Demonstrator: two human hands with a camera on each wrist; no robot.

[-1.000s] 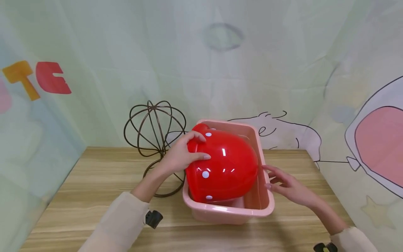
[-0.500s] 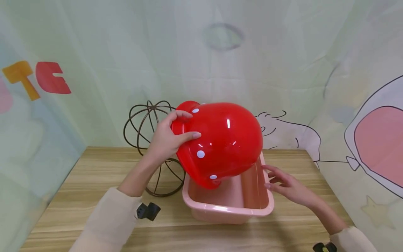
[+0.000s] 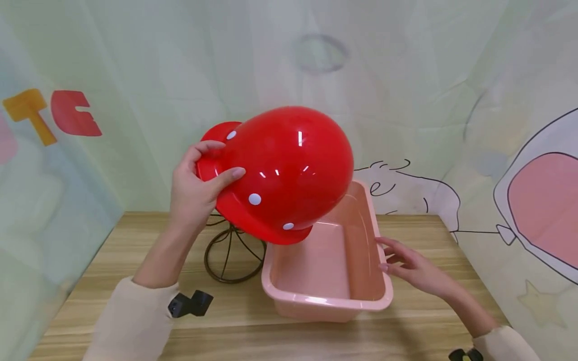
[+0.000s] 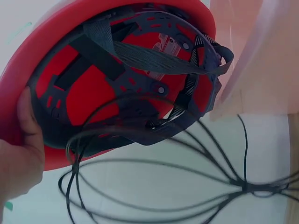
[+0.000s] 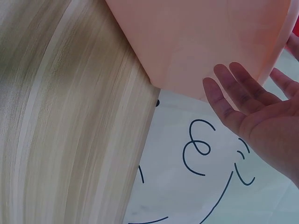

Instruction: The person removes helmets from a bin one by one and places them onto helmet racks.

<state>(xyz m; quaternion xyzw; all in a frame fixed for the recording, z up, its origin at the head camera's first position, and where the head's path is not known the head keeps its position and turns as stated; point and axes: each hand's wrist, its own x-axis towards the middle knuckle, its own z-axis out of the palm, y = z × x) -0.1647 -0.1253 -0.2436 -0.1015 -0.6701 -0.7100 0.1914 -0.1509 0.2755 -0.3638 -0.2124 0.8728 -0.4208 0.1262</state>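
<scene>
Helmet (image 3: 289, 170), red and glossy with white dots, hangs tilted in the middle of the head view, its dome toward the right and its brim toward the left; it covers the upper left part of a pink tub (image 3: 325, 301) that stands on the wooden table (image 3: 104, 260); the left hand (image 3: 194, 188) pinches the brim at its left end, thumb laid along the outside of the shell, and in the left wrist view a finger shows inside the edge; that view also shows the hollow of the helmet, with dark straps (image 4: 145, 60) across the top centre.

The right hand (image 3: 417, 268) is spread, its fingers loosely stretched and apart, with the tips of the index finger and thumb touching the tub's right rim; the other three fingers lie over the tub's outer side in the right wrist view, and whether they press on it I cannot tell.

A dark wire stand (image 4: 245, 187) is just left of the tub, its top hidden behind the helmet in the head view; a pale cloth (image 3: 180, 75) hangs behind, with an orange letter (image 3: 33, 113) and a red letter (image 3: 74, 114) at the left edge and a balloon drawing (image 3: 546, 195) at the right.
</scene>
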